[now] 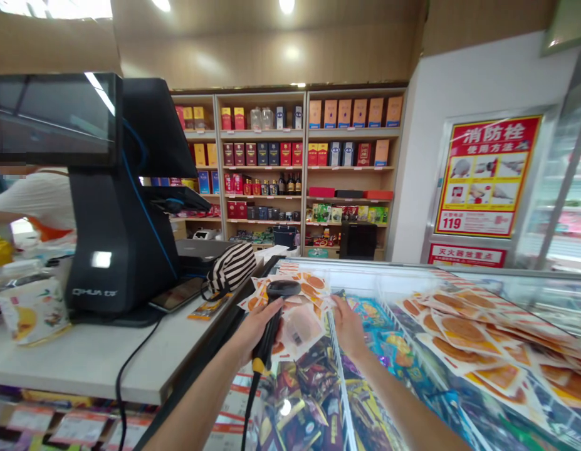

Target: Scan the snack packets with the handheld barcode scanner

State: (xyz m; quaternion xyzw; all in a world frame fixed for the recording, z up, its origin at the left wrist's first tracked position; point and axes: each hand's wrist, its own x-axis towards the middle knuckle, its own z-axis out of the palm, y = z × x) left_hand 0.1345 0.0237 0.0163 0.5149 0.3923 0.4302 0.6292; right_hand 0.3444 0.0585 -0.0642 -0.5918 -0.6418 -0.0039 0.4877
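Note:
My left hand [258,332] is closed around the handle of a black and yellow barcode scanner [270,335], its head over a small pile of flat packets [313,285]. These are white and clear, with round orange-brown pieces showing. One packet [302,329] has its pale, see-through back turned up, with a label on it, just right of the scanner. At the right edge of the pile, my right hand [349,329] has its fingers bent in, apparently pinching a packet's edge; its fingertips are partly hidden. A cable [252,401] hangs from the scanner's handle.
Under the packets is a glass-topped freezer [379,275] with wrapped goods inside. More flat packets [469,332] lie spread at right. A checkout terminal [99,250], phone [177,294] and striped pouch [234,266] stand on the left counter [130,351]. Behind the terminal is a person's sleeve [36,197].

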